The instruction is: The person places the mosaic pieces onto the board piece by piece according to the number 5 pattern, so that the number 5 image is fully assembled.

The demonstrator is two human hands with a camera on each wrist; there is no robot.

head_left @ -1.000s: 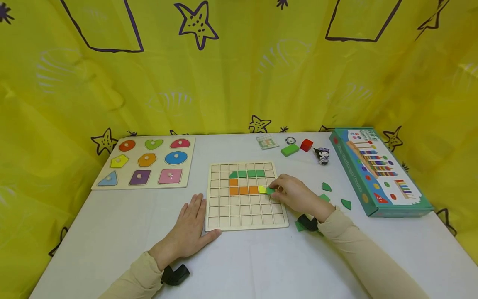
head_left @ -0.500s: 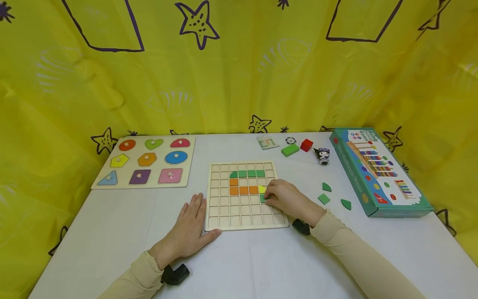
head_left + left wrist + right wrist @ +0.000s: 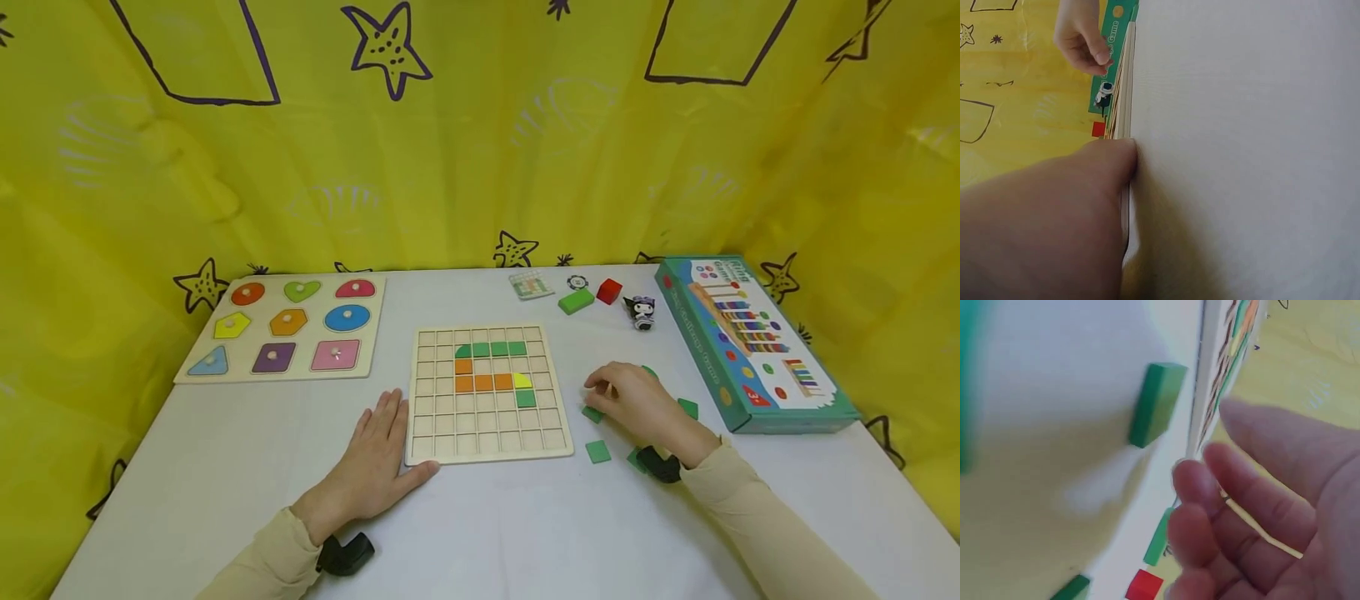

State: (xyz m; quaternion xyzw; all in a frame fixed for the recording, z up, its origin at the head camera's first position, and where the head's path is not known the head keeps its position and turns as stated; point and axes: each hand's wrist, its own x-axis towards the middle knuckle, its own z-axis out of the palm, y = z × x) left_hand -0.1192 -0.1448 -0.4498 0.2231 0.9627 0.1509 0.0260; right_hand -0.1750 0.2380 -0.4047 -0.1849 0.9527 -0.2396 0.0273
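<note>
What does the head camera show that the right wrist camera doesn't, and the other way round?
Only the head view: the left hand, the knobbed shape puzzle, the toy doll and the lettered box.
Only the right wrist view: the inner side of the curled fingers, up close.
Both: the right hand, the gridded board (edge-on from the wrist), loose green tiles, the red cube and the yellow curtain.

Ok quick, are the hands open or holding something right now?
Left hand: open, at the grid board's edge.
Right hand: open, fingers loosely curled, holding nothing.
</note>
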